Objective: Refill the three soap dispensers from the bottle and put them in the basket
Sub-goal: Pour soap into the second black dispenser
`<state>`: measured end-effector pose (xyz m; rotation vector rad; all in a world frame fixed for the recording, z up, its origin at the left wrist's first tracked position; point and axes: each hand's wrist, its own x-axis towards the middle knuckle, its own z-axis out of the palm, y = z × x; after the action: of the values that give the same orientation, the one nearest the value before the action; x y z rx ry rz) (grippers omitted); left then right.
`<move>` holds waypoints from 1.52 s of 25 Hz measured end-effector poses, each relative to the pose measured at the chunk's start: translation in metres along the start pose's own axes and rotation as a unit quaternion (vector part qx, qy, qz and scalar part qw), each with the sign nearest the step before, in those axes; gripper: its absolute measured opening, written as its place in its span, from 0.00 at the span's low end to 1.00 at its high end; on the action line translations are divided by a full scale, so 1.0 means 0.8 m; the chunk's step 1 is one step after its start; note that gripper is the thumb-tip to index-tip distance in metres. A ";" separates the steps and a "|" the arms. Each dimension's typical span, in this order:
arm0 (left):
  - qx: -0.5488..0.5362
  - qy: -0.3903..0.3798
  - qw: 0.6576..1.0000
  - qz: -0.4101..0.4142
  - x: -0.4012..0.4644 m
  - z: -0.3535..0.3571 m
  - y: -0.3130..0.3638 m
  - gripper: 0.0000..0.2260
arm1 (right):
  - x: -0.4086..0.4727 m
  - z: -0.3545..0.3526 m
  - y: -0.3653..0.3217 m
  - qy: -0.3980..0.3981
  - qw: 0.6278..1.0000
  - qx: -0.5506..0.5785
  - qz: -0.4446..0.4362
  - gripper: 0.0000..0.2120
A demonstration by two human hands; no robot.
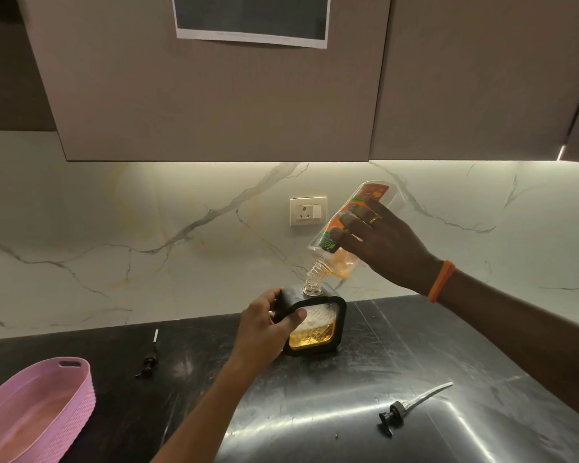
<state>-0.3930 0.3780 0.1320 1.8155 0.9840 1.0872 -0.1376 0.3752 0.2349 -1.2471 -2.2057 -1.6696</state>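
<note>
1. Left arm comes up from the bottom middle of the frame, forearm bare, reaching toward the center.
2. Left hand [268, 324] sits mid-frame, fingers and thumb curled in a sideways grip, thumb pointing right.
3. Right arm enters from the right edge, angled up and left, with an orange band at the wrist.
4. Right hand [378, 238] is raised in the center-right, fingers wrapped in a grip, back of hand facing us, ring on one finger.

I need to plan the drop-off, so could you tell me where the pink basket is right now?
In the head view, the pink basket sits at the lower left on the dark counter, left of a loose pump head.
</note>
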 end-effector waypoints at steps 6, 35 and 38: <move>0.012 0.004 1.000 0.002 0.001 0.002 0.001 0.20 | 0.006 -0.001 0.001 0.000 0.999 -0.020 -0.026 0.35; 0.004 -0.004 1.000 -0.001 0.005 0.002 -0.007 0.18 | 0.031 -0.010 0.002 0.043 0.990 -0.092 -0.096 0.32; -0.002 -0.005 1.000 -0.002 0.005 0.002 -0.007 0.17 | 0.033 -0.011 0.001 0.053 0.988 -0.098 -0.102 0.32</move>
<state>-0.3915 0.3834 0.1280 1.8142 0.9786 1.0770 -0.1576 0.3821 0.2528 -0.9692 -2.2135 -2.0226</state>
